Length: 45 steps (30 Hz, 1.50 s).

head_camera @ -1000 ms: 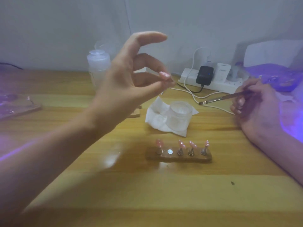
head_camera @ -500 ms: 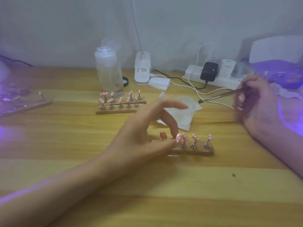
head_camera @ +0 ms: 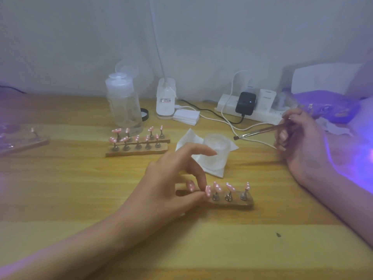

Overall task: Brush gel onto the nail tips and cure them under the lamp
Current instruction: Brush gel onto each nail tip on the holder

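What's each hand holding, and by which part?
Left hand pinches a pink nail tip by its left edge, thumb and one finger, at the stand. Right hand grips the brush by its handle; bristles free.

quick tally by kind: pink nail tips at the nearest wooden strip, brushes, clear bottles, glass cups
pink nail tips: 5, one pinched by the left hand
brush: 1
clear bottle: 1
glass cup: 1
total: 8

Layout on the tabletop (head_camera: 60,188)
The near stand (head_camera: 232,204) sits front centre; the cup (head_camera: 217,152) on a tissue (head_camera: 189,138) behind it; far stands (head_camera: 139,151) left of the cup, bottle (head_camera: 124,106) behind them; power strip (head_camera: 226,106) at the back; lamp (head_camera: 323,81) far right.
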Each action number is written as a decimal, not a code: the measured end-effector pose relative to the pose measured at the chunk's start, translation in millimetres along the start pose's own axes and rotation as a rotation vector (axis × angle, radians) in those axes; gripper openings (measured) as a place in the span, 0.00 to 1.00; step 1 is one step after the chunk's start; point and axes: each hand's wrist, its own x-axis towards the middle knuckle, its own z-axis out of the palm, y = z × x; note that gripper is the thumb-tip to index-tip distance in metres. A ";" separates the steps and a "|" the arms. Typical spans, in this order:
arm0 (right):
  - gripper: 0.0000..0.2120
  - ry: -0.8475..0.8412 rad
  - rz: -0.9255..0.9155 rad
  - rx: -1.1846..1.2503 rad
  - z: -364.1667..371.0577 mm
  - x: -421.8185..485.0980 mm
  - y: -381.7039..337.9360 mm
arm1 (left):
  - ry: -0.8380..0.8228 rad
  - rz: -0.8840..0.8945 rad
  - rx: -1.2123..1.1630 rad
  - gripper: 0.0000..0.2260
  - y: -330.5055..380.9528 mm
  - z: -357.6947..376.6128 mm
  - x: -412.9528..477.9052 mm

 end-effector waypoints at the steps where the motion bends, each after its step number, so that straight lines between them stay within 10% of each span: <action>1: 0.13 0.006 0.001 0.004 -0.2 0.1 -0.1 | 0.005 0.003 0.022 0.27 -0.2 0.1 -0.1; 35: 0.10 0.028 0.013 0.027 0.5 -1.5 -2.0 | -0.006 0.015 0.532 0.24 3.0 0.1 12.9; 45: 0.10 0.023 0.022 0.036 -0.4 -0.1 -0.7 | 0.033 0.026 0.361 0.21 5.8 2.7 13.5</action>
